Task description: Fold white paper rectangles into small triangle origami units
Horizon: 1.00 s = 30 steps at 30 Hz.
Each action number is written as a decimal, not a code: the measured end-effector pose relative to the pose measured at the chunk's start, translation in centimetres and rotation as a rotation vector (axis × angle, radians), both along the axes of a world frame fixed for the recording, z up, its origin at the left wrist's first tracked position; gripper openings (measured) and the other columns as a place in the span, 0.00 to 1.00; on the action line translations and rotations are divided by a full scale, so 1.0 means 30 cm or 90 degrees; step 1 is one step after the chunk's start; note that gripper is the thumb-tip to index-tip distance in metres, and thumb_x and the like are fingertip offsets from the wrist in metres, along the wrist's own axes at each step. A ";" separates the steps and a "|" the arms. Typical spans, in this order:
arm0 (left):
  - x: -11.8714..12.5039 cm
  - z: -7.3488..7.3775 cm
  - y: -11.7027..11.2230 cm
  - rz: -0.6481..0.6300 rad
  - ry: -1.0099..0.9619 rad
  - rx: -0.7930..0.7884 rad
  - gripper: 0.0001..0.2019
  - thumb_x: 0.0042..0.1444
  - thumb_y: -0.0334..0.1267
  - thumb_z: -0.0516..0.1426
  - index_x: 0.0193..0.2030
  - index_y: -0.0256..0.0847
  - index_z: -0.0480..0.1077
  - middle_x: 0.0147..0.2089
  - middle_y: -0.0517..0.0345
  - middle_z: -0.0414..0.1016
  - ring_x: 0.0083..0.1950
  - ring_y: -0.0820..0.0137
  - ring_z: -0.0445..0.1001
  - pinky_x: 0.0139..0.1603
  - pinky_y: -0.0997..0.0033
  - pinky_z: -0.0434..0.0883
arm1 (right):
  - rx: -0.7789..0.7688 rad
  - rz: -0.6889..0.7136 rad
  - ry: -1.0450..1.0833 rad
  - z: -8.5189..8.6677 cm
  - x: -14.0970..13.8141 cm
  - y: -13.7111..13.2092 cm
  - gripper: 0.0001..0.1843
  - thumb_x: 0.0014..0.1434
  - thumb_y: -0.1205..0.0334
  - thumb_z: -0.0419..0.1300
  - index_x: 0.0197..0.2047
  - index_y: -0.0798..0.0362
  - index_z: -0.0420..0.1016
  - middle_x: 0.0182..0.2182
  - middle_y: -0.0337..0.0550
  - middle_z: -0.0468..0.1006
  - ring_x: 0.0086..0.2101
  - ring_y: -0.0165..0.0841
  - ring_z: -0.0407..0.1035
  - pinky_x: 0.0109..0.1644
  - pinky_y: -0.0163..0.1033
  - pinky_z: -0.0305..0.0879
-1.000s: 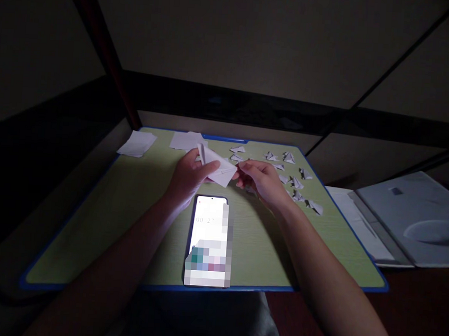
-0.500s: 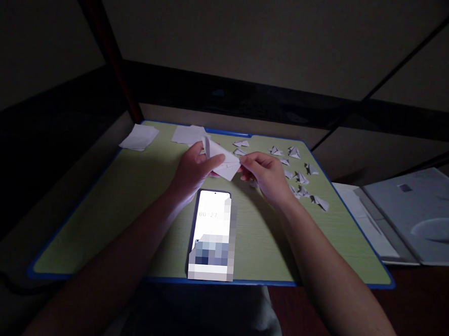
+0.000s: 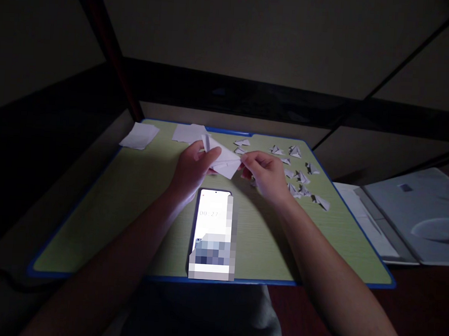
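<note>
A partly folded sheet of white paper [image 3: 224,164] is held above the green table, beyond the phone. My left hand [image 3: 192,171] grips its left side, thumb pressed on top and fingers underneath. At the paper's right corner, my right hand [image 3: 265,173] pinches the tip between thumb and forefinger. Creases and a small flap show on the paper's upper face. Just beyond and to the right of my right hand lie several small folded paper pieces [image 3: 302,177].
A lit phone [image 3: 212,223] showing a timer lies near the front edge of the blue-rimmed table [image 3: 130,223]. Two stacks of paper, one at the far left [image 3: 139,135] and one at the back [image 3: 186,133], rest on it. An open white box [image 3: 415,215] stands right of the table.
My left thumb has slid slightly up and left on the paper. My right hand keeps its pinch at the corner, nearly unmoved.
</note>
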<state>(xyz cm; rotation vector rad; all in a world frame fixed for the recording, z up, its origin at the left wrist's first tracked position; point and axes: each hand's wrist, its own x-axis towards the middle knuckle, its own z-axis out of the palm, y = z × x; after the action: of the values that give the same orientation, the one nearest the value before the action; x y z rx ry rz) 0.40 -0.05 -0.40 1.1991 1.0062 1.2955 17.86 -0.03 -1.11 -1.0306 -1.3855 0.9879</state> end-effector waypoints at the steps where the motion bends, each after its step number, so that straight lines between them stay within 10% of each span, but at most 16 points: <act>1: 0.000 0.001 -0.001 -0.001 -0.002 0.000 0.18 0.50 0.46 0.62 0.43 0.36 0.69 0.40 0.48 0.80 0.39 0.63 0.81 0.37 0.66 0.79 | -0.004 -0.001 0.010 -0.002 0.000 0.002 0.16 0.52 0.49 0.67 0.25 0.53 0.75 0.21 0.38 0.75 0.19 0.24 0.64 0.22 0.32 0.60; 30: 0.002 -0.018 0.003 0.025 -0.019 0.022 0.15 0.49 0.44 0.65 0.38 0.37 0.71 0.35 0.52 0.80 0.35 0.67 0.80 0.30 0.73 0.76 | 0.032 0.014 0.007 -0.005 -0.008 -0.012 0.22 0.57 0.41 0.64 0.27 0.53 0.73 0.21 0.37 0.73 0.22 0.25 0.65 0.26 0.33 0.61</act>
<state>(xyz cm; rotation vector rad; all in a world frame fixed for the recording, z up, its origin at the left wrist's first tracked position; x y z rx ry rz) 0.45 0.05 -0.95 1.1878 0.9938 1.3620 17.61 -0.40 -1.27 -0.9728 -1.4081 0.9678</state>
